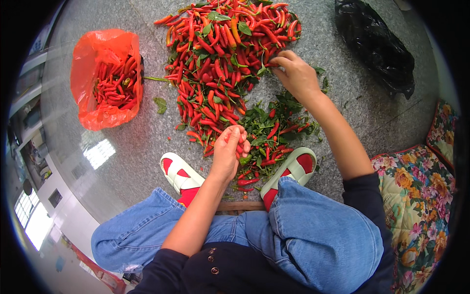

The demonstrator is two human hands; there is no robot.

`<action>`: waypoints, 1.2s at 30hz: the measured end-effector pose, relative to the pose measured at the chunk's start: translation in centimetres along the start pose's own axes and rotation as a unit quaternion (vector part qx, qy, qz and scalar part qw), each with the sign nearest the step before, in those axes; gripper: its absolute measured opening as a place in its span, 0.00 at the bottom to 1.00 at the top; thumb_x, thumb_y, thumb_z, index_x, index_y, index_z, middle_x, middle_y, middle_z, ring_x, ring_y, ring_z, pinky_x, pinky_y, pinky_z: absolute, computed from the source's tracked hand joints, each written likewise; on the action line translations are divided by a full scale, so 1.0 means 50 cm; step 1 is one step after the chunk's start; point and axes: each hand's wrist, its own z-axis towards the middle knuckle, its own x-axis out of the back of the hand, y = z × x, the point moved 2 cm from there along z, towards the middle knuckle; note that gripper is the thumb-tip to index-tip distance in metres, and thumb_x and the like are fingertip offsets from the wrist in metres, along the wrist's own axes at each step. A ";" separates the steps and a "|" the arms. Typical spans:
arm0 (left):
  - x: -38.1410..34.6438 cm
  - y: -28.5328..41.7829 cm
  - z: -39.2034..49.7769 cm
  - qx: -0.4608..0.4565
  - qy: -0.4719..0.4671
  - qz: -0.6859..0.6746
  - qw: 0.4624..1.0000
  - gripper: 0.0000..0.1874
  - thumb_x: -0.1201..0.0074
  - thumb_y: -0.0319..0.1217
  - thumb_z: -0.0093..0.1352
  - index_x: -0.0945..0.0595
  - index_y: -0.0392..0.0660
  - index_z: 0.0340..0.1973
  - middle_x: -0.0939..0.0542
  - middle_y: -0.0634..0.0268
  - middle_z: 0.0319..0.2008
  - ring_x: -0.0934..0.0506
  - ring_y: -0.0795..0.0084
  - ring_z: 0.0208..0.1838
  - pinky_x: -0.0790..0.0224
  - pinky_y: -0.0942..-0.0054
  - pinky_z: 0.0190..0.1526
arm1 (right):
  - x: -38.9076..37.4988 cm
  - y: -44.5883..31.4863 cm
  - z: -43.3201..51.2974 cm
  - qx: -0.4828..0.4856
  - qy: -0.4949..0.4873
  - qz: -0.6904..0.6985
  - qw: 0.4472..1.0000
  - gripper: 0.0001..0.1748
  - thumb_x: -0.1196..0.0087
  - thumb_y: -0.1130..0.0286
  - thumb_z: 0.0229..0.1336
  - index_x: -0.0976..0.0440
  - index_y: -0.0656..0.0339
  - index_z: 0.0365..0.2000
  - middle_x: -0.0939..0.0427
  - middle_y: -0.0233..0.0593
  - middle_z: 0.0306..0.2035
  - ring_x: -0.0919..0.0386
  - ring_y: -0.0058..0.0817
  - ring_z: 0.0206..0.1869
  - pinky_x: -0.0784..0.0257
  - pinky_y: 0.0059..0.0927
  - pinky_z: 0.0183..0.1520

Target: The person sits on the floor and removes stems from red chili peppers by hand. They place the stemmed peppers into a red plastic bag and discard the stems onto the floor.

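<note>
A large heap of red chili peppers (pixel 220 55) with green leaves mixed in lies on the speckled grey floor before me. My left hand (pixel 231 147) is curled around several red chilies, partly hidden by its fingers, above the near end of the heap. At the heap's right edge, my right hand (pixel 295 73) has thumb and fingertips brought together at a red chili (pixel 271 65); whether it grips that chili is unclear. Between the hands and my feet spreads a pile of green leaves and stems (pixel 260 125) with some red chilies among them.
To the left stands an open red plastic bag (pixel 82 77) with red chilies inside. A black plastic bag (pixel 378 47) lies at the far right. My pale green sandals (pixel 303 178) flank the leaf pile. Flower-patterned padded fabric (pixel 415 205) is on the right.
</note>
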 end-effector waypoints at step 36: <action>-0.025 -0.026 -0.023 -0.140 0.068 0.268 0.951 0.04 0.45 0.24 0.66 0.18 0.40 0.35 0.21 0.69 0.30 0.28 0.83 0.26 0.39 0.85 0.24 | 0.023 -0.134 -0.210 -0.211 -0.274 0.402 0.848 0.09 0.39 0.68 0.53 0.19 0.65 0.28 0.21 0.35 0.18 0.26 0.14 0.19 0.32 0.19 0.22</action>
